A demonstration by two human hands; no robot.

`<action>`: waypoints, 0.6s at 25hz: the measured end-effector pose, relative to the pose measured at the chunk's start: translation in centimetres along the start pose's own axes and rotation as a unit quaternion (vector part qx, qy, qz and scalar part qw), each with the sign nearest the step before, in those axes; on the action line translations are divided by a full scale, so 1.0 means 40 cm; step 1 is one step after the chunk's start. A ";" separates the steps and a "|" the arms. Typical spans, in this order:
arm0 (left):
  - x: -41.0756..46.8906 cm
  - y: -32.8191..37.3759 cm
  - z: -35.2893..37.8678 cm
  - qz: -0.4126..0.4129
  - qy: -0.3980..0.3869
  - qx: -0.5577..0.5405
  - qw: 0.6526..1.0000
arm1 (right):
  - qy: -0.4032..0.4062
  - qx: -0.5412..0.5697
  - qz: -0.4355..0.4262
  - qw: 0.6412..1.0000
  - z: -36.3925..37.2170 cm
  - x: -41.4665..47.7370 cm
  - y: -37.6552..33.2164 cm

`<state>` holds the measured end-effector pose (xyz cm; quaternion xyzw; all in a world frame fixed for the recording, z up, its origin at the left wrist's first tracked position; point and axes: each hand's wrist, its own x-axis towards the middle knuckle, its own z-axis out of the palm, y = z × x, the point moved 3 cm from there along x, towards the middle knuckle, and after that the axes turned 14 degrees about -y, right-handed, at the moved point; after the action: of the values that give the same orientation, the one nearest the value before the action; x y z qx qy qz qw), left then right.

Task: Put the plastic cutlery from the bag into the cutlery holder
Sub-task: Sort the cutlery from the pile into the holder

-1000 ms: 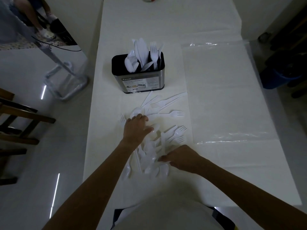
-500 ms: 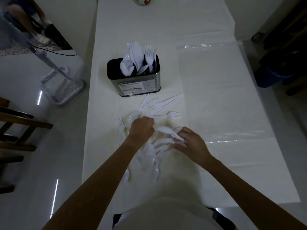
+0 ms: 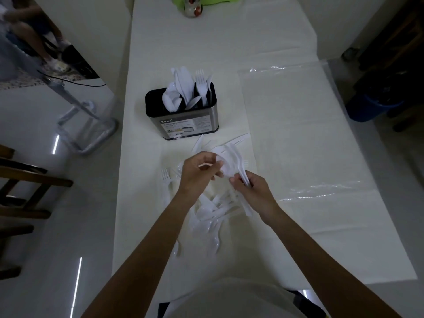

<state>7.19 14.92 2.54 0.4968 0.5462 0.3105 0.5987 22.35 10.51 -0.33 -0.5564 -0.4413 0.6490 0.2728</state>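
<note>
There is just one camera, worn on the person's head, and it looks forward and down along a long white table (image 3: 229, 42). The arms reach out from the bottom edge, so the view is close. The wide lens also catches the floor (image 3: 46, 226) at both sides.

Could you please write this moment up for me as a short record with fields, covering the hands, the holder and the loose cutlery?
left hand: raised above the pile, fingers closed on white plastic cutlery
right hand: gripping a bunch of white pieces by their handles
cutlery holder: upright, dark rim, metal body, partly filled with spoons, knives and forks
loose pile: scattered on the table, nearer the person than the holder
clear plastic bag: lying flat, right of the holder
</note>
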 end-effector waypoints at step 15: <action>-0.014 -0.020 -0.004 -0.008 0.037 0.025 0.999 | -0.183 0.221 0.075 0.955 0.052 -0.029 -0.002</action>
<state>6.79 14.18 1.99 0.4952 0.5799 0.3099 0.5679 20.60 9.00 0.27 -0.3856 -0.2864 0.8394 0.2545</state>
